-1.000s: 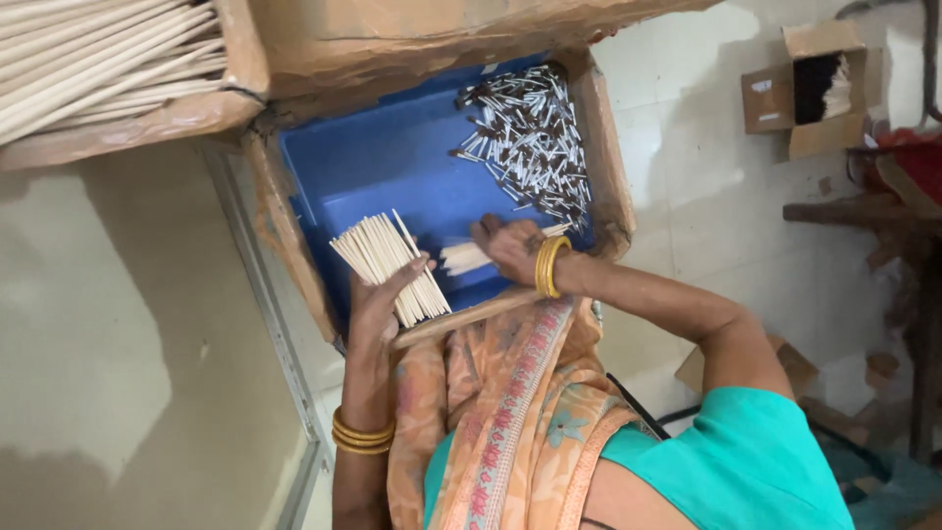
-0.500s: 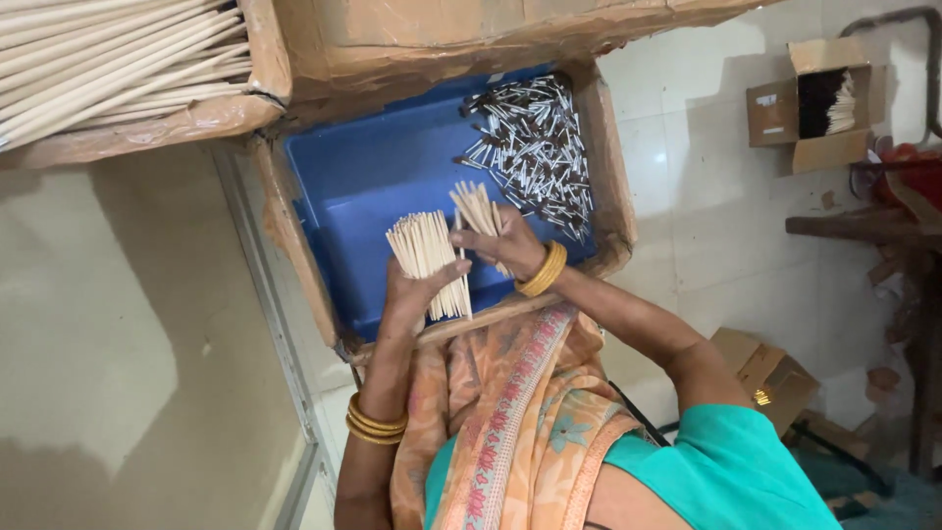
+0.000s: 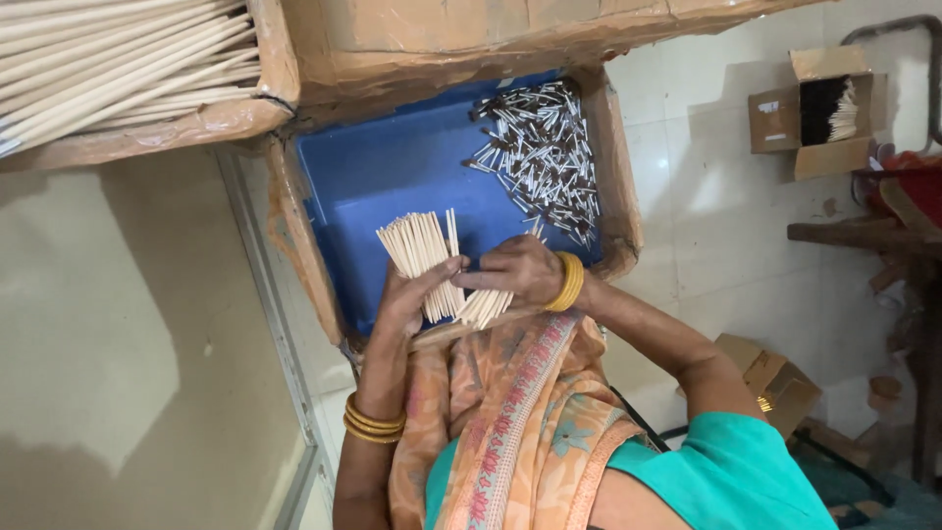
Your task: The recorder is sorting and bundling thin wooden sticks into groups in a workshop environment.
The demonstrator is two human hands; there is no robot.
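I see my left hand (image 3: 412, 299) wrapped around a fanned bundle of thin pale sticks (image 3: 424, 260), held upright over the blue tray (image 3: 363, 186). My right hand (image 3: 515, 273) pinches the bundle's lower end, fingers closed on it, near the dark-tipped pieces (image 3: 545, 157).

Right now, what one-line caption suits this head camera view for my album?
Two bare hands, left hand and right hand, hold a fanned bundle of thin pale wooden sticks over a blue-lined cardboard tray.
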